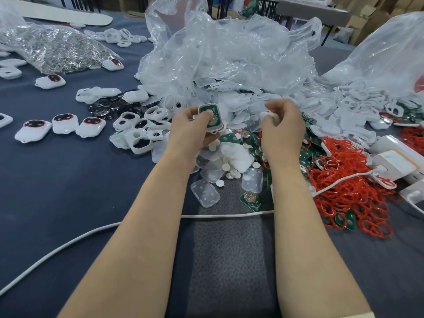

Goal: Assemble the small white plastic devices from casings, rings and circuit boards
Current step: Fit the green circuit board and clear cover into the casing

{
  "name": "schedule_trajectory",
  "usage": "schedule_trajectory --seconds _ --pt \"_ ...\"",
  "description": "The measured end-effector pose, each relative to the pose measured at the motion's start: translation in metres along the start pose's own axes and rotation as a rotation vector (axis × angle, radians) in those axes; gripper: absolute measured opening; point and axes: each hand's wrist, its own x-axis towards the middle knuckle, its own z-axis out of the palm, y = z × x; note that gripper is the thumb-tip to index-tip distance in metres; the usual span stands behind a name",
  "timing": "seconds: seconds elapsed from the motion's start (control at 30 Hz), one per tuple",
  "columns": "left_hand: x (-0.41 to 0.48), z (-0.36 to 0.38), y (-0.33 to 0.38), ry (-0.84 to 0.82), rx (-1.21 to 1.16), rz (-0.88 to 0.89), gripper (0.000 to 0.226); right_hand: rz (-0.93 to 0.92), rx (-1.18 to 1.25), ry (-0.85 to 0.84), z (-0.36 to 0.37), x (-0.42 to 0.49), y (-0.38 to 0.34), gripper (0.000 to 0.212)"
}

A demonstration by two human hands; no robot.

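My two bare forearms reached out over a dark textured mat (pixel 229 260), and a white cable (pixel 229 215) crossed it just ahead. Beyond the cable lay clear covers (pixel 205 196) and loose circuit boards (pixel 251 199), with a tangle of red rings (pixel 353 191) to the right. Above that heap my left hand (pixel 192 127) gripped a white casing (pixel 219 128) with a green board (pixel 207 110) seated in it, my fingers curled round its edges and one fingertip resting on the board's face. My right hand (pixel 283 125), near it but apart, pinched a small whitish piece (pixel 269 115) between thumb and fingertips; I could not tell what it was. Left of my hands sat empty casings (pixel 140 141), then three closed devices (pixel 90 126) with dark, red-rimmed windows on the blue table (pixel 68 180). Farther back rose a crumpled clear plastic bag (pixel 229 53), and at far left a bag of shiny metal parts (pixel 57 49).
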Motion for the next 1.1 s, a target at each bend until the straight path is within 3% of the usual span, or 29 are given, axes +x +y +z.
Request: schedule_trajectory --seconds 0.07,0.2,0.4,0.53,0.6,0.67,0.73,0.83,0.97,1.1 --pt "-0.001 -0.001 0.001 0.013 -0.027 0.009 0.004 -0.041 -0.122 -0.028 0.002 -0.002 0.0 0.025" --pt "0.002 -0.003 0.005 0.069 -0.08 0.031 0.004 -0.007 -0.241 -0.302 0.004 -0.006 -0.004 0.016" --pt "0.003 -0.009 0.013 0.149 -0.181 0.115 0.01 -0.025 -0.24 -0.283 0.0 -0.01 -0.019 0.018" --pt "0.002 -0.012 0.016 0.182 -0.209 0.121 0.009 0.055 -0.44 -0.675 -0.026 -0.004 -0.025 0.004" --pt "0.002 -0.011 0.016 0.169 -0.184 0.121 0.009 0.093 -0.573 -0.863 -0.033 -0.006 -0.031 0.021" --pt "0.001 -0.01 0.014 0.151 -0.161 0.114 0.008 0.1 -0.665 -0.933 -0.032 -0.01 -0.036 0.044" --pt "0.001 -0.009 0.012 0.118 -0.155 0.095 0.007 0.105 -0.701 -0.929 -0.029 -0.012 -0.039 0.054" --pt "0.001 -0.006 0.009 0.087 -0.127 0.068 0.016 0.077 -0.721 -0.875 -0.022 -0.014 -0.039 0.047" --pt "-0.002 -0.003 0.006 0.042 -0.057 0.048 0.006 0.073 -0.564 -0.682 -0.011 -0.014 -0.03 0.032" --pt "-0.004 0.0 0.003 0.0 -0.02 -0.011 0.011 0.101 -0.339 -0.414 -0.012 -0.002 -0.014 0.028"
